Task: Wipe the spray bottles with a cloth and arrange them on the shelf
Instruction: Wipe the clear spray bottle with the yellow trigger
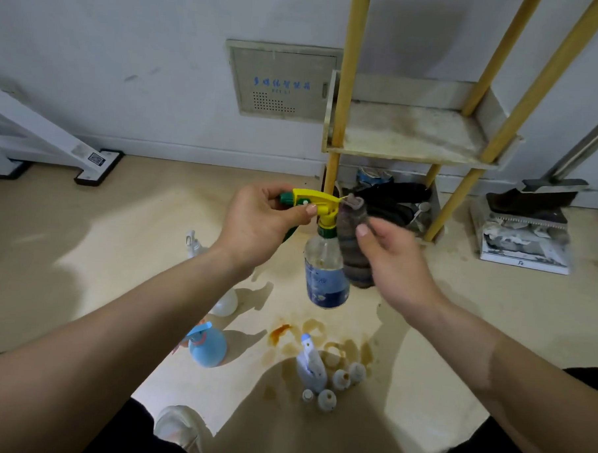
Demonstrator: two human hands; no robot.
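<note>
My left hand [256, 224] grips the yellow and green trigger head of a clear spray bottle [326, 272] with a blue label and holds it up above the floor. My right hand [392, 261] holds a grey cloth [353, 249] against the bottle's right side, with the cloth reaching up to the rear of the trigger head. The shelf [411, 132], with yellow posts and a stained white board, stands behind at the right. On the floor below stand a blue spray bottle [206, 345], a white spray bottle [312, 367] and another white one [194, 244], partly hidden by my left forearm.
Several small bottles [338, 382] cluster by the white sprayer amid orange stains on the floor. Dark clutter [394, 199] lies under the shelf. A dustpan and box [527, 229] sit at right, a white stand base [94, 166] at left. My shoe [179, 426] is below.
</note>
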